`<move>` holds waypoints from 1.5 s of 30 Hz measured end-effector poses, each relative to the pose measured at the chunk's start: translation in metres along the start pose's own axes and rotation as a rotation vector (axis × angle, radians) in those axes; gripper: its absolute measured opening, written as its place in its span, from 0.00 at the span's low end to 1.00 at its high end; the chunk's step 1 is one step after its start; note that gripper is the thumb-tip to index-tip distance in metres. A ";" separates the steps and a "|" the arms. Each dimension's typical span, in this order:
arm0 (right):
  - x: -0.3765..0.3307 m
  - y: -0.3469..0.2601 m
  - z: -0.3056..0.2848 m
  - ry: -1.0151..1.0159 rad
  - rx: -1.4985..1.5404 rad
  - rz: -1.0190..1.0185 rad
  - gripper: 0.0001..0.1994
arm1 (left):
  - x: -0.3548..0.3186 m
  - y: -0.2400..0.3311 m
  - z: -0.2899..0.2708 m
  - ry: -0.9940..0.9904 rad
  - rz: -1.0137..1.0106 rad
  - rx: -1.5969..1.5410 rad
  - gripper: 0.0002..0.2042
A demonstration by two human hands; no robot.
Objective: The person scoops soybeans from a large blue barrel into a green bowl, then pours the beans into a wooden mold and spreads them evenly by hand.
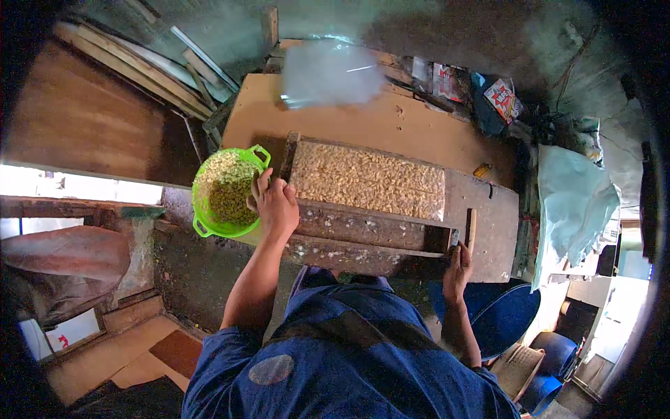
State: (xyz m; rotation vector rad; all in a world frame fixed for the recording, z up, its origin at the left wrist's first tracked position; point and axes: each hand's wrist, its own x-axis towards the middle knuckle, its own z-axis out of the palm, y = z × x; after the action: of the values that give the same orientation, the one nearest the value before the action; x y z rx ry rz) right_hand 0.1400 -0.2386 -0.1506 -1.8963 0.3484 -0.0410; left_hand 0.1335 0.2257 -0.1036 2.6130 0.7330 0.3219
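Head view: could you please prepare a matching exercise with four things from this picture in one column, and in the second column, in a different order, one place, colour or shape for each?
Column 1
1. Basket
2. Flat pack
3. Plastic sheets
4. Right hand

Column 2
A. Toward the far edge of the table
B. Beside a short wooden strip
C. Round and bright green
D. Pale cream, long and rectangular

Right pairs: 1-C, 2-D, 3-A, 4-B
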 end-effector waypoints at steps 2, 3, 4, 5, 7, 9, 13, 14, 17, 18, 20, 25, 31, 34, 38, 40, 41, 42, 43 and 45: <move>-0.004 -0.013 0.003 0.009 0.117 0.037 0.15 | -0.001 0.007 -0.007 -0.013 -0.028 0.008 0.08; -0.006 -0.021 0.004 0.010 0.115 0.042 0.15 | -0.002 0.009 -0.011 -0.024 -0.057 0.017 0.09; -0.007 -0.029 0.003 -0.014 0.080 0.060 0.15 | -0.004 0.009 -0.012 -0.032 -0.055 0.017 0.09; -0.007 -0.033 0.003 -0.038 0.045 0.078 0.15 | -0.005 0.007 -0.015 0.034 -0.040 -0.004 0.10; -0.007 -0.030 0.003 -0.038 0.083 0.084 0.15 | -0.010 0.005 -0.022 0.085 -0.017 -0.029 0.12; -0.006 -0.027 -0.001 -0.035 0.118 0.090 0.15 | -0.022 0.003 -0.033 0.133 0.103 -0.050 0.16; -0.010 -0.040 -0.008 -0.078 -0.068 -0.015 0.16 | -0.064 0.003 -0.058 0.082 0.176 0.046 0.22; -0.014 -0.048 -0.008 -0.080 -0.078 0.029 0.16 | -0.074 0.000 -0.059 0.074 0.210 0.057 0.25; -0.016 -0.050 -0.011 -0.122 -0.094 0.022 0.16 | -0.103 -0.004 -0.058 -0.017 0.206 0.126 0.29; -0.017 -0.049 -0.012 -0.159 -0.101 -0.037 0.17 | -0.109 -0.005 -0.054 -0.038 0.192 0.147 0.31; -0.016 -0.047 -0.013 -0.168 -0.108 -0.035 0.17 | -0.112 -0.003 -0.052 -0.038 0.181 0.156 0.31; -0.018 -0.064 -0.013 -0.068 -0.312 -0.129 0.16 | -0.113 0.009 -0.050 -0.017 0.165 0.130 0.30; -0.003 -0.122 0.035 -0.454 -0.545 -0.749 0.13 | -0.120 0.029 -0.050 0.000 0.162 0.112 0.28; 0.000 -0.135 0.081 -0.570 -0.540 -1.089 0.15 | -0.132 0.031 -0.048 0.008 0.151 0.101 0.27; 0.002 -0.139 0.125 -0.825 -0.843 -1.030 0.17 | -0.149 0.031 -0.048 0.007 0.122 0.064 0.26; 0.000 -0.143 0.139 -0.862 -0.935 -1.079 0.19 | -0.158 0.027 -0.049 0.021 0.096 0.084 0.26; -0.002 -0.148 0.143 -0.899 -1.056 -1.058 0.17 | -0.162 0.025 -0.049 0.028 0.083 0.085 0.26; -0.003 -0.150 0.146 -0.933 -1.179 -1.034 0.16 | -0.166 0.025 -0.049 0.023 0.047 0.105 0.26; -0.002 -0.147 0.149 -0.943 -1.175 -1.051 0.16 | -0.171 0.024 -0.051 0.019 0.010 0.128 0.26; 0.001 -0.135 0.152 -0.933 -1.201 -1.063 0.12 | -0.179 0.023 -0.053 0.025 -0.025 0.136 0.25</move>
State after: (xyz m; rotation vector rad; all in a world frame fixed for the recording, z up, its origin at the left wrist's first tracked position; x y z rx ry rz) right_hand 0.2005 -0.0584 -0.0784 -2.7284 -1.6021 0.4155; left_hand -0.0227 0.1282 -0.0658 2.7291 0.8214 0.3080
